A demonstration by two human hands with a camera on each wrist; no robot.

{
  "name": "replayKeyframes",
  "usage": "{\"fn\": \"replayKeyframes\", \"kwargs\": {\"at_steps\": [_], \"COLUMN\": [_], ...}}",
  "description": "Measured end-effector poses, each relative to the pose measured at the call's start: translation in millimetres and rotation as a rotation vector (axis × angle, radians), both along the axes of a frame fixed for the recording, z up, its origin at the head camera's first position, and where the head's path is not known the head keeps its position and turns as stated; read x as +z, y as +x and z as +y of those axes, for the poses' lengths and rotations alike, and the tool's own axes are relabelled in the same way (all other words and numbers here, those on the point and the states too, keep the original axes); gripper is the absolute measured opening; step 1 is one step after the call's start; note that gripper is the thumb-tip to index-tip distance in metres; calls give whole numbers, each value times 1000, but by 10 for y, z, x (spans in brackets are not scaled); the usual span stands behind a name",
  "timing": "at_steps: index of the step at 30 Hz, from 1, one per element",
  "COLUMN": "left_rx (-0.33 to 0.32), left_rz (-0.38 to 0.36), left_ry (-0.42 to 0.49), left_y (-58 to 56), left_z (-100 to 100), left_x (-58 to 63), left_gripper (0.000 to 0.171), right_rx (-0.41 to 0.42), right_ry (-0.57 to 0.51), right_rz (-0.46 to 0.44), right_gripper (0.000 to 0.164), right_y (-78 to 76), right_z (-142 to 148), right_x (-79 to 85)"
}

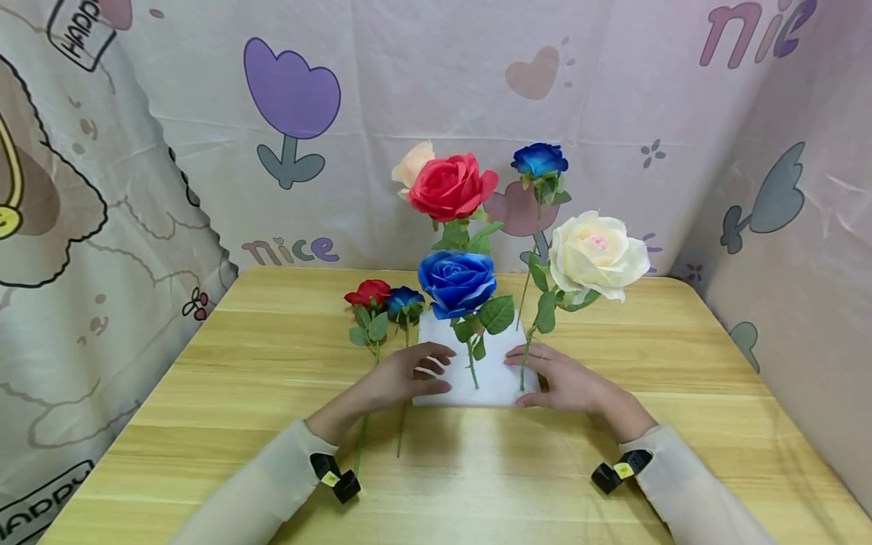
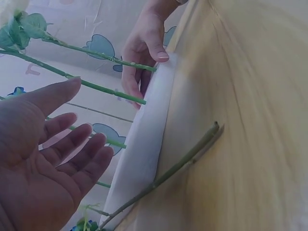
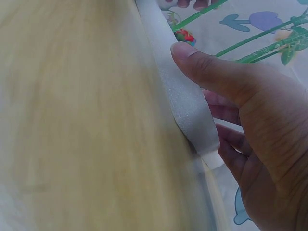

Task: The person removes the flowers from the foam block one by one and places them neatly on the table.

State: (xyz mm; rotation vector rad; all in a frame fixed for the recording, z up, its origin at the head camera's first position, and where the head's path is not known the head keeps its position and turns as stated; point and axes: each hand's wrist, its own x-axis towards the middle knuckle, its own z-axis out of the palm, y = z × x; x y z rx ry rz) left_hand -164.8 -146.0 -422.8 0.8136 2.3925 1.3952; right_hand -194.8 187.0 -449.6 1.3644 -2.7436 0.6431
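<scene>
A white foam board (image 1: 496, 378) lies on the table with artificial roses upright on it. My right hand (image 1: 562, 377) holds the board's right front corner, thumb over the top and fingers at the side. My left hand (image 1: 402, 376) hovers by the board's left edge, fingers relaxed and holding nothing. Between the hands stands a blue rose (image 1: 456, 284); a white rose (image 1: 599, 253) rises at the right. Farther back are a red rose (image 1: 451, 188), a partly hidden peach rose (image 1: 413, 165) and a smaller blue rose (image 1: 540, 160). The bases of the rear stems are hidden in the head view.
Left of the board, a small red rose (image 1: 370, 293) and a small blue rose (image 1: 403, 300) lie on the wooden table (image 1: 477, 477), stems toward the front. One stem passes beneath the left forearm. A printed cloth (image 1: 422, 76) hangs behind and at both sides.
</scene>
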Motion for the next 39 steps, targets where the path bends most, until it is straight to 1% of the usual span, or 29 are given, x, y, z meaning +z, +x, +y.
{"fn": "replayKeyframes", "kwargs": {"at_steps": [3,9,15,23,29,34,39], "left_rx": [-15,-41,-42,-21,-18,-20,-18], "left_rz": [9,0,6,-1,-18,-9,2], "left_ry": [7,20,0,-48,-55,-45,-56], "left_y": [-21,-67,-104,-134,-153,-174,-190], "left_z": [34,91,146,194,222,241,254], "left_x": [-26,-100,-152,-150,-157,-155,-135], "left_gripper": [49,46,44,38,33,29,27], "right_rx": [3,8,-1,-10,-17,-7,8], "right_ry": [-5,-11,0,8,20,5,-14], "right_rz": [5,15,10,-13,-29,-8,15], "right_gripper": [65,65,67,66,66,66,65], "right_y": [3,-1,3,4,2,-3,-8], "right_z": [0,1,8,9,3,3,4], "right_x": [-9,-31,-35,-26,-26,-22,-22]}}
